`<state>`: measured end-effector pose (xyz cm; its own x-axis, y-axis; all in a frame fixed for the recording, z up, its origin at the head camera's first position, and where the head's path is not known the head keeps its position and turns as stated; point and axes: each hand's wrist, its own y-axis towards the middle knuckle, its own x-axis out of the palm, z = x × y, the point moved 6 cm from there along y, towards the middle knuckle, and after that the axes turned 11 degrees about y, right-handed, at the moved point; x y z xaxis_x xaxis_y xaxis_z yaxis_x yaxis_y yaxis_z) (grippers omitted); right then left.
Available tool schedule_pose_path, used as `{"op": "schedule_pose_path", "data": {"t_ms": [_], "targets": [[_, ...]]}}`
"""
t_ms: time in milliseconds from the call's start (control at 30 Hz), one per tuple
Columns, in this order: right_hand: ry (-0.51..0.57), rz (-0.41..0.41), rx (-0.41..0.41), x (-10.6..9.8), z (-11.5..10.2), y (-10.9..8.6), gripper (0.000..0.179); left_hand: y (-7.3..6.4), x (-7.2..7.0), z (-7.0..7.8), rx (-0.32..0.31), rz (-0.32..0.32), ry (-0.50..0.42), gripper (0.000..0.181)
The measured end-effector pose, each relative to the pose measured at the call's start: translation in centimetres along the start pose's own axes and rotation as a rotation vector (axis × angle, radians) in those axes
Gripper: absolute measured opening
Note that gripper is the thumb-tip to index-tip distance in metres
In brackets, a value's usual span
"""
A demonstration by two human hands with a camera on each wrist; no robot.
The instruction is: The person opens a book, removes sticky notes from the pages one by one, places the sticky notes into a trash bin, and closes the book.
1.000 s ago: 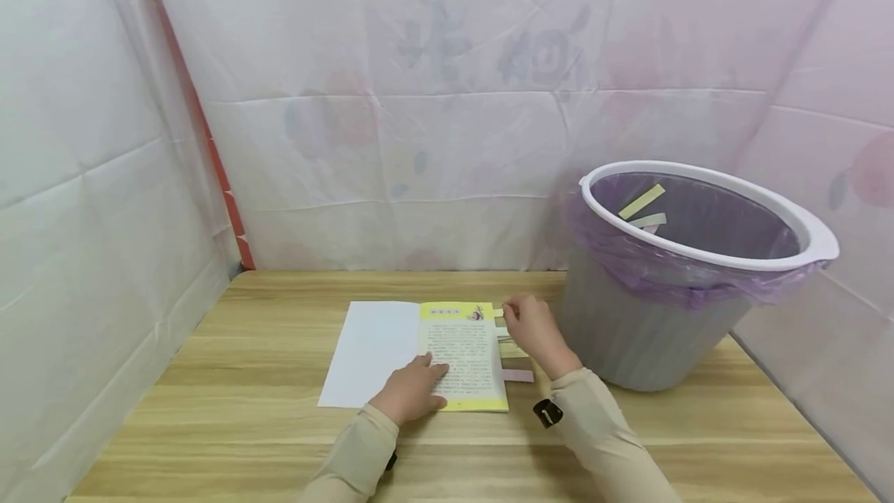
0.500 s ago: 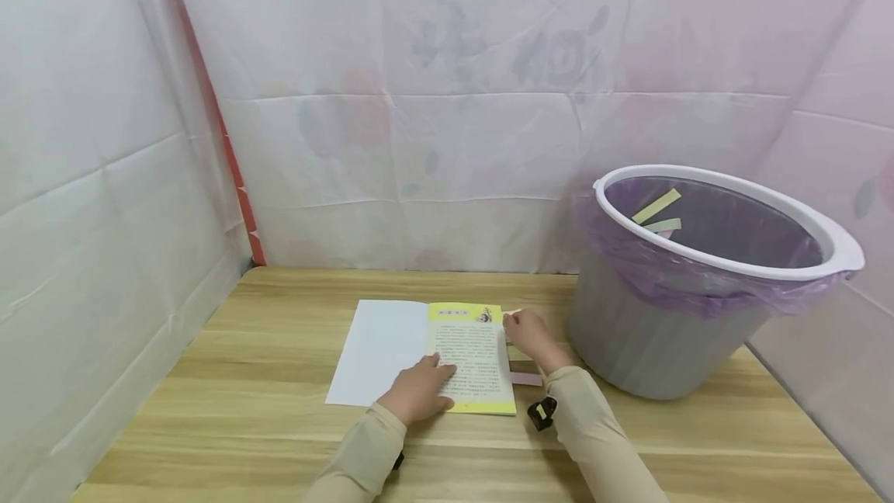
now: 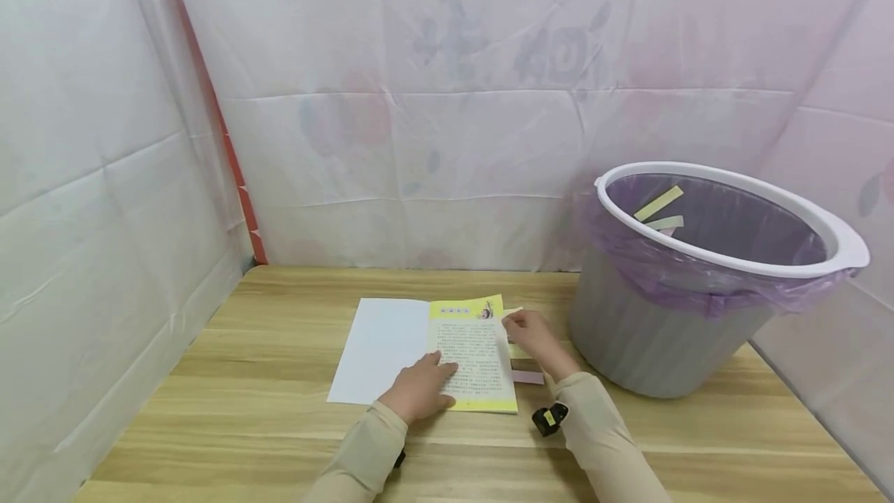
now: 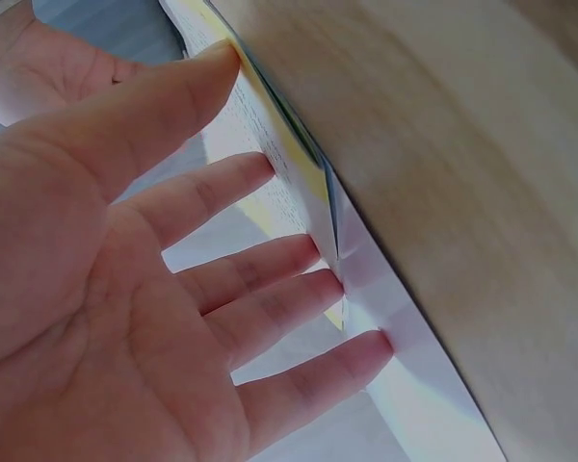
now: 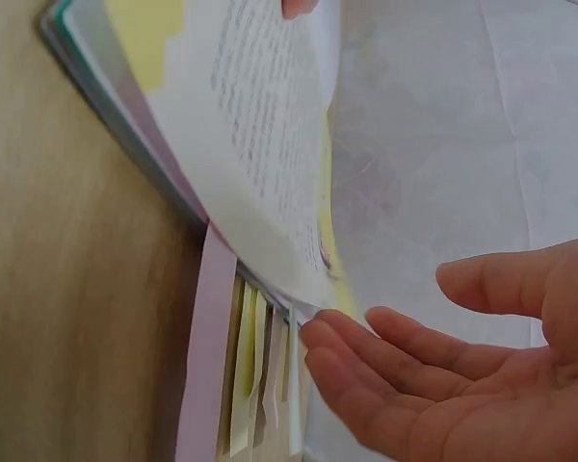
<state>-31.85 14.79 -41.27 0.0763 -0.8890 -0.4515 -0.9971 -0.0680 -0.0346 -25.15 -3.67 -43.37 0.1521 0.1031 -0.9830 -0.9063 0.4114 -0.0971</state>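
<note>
On the open book (image 3: 447, 336), the left hand (image 3: 417, 390) lies spread.

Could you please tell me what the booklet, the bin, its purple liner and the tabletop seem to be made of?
Booklet: matte paper; its thin printed page curves. Bin: probably smooth plastic, judging by its moulded-looking rim. Purple liner: likely thin plastic film, translucent and crinkled. Tabletop: smooth, with visible wood grain; solid wood or laminate, I can't tell.
</note>
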Motion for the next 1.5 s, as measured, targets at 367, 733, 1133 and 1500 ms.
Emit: {"op": "schedule_pose_path", "data": {"t_ms": [367,733,1133,1500], "targets": [[0.150,-0.057,0.062,0.0,0.3,-1.7,0.038,-0.1,-0.3,0.2,0.000,0.007,-0.034,0.052],[0.066,-0.189,0.109,0.3,-0.4,-3.2,0.016,0.0,-1.4,0.2,-0.025,0.107,-0.014,0.056],[0.115,-0.298,0.082,0.7,-0.6,-3.7,0.028,-6.5,-5.2,11.3,0.448,0.282,0.275,0.034],[0.211,-0.262,-0.047,1.2,-2.9,-4.0,0.022,-5.0,-0.9,12.0,0.271,0.263,0.452,0.060]]}}
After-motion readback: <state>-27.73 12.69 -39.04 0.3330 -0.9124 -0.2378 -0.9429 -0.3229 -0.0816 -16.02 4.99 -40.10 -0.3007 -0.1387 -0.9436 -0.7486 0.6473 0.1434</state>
